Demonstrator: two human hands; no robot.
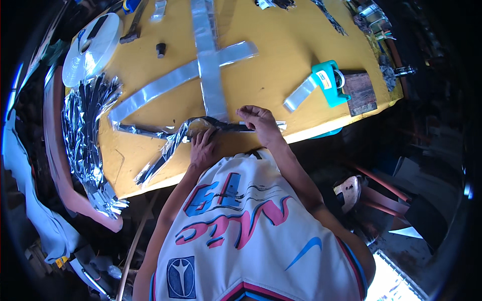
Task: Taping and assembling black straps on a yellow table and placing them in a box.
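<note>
A long black strip in clear plastic (pixel 165 134) lies along the near side of the yellow table, with a bend and a loose tail toward the lower left. My left hand (pixel 203 147) rests on the strip's middle, its fingers spread and touching the plastic. Farther right, my right hand (pixel 260 121) is closed in a pinch over the strip's right part; whatever lies between thumb and fingertips is too small to make out. Just beyond both hands, a wide clear plastic sleeve (pixel 213 90) runs away from me and crosses another flat plastic sleeve (pixel 165 89).
Plastic-wrapped black strips (pixel 88 130) form a bundle at the left edge, below a large white reel (pixel 95 47). A hammer (pixel 133 30) and small black cap (pixel 160 50) lie beyond. To the right stand a teal tape dispenser (pixel 329 85) and wooden block (pixel 361 93).
</note>
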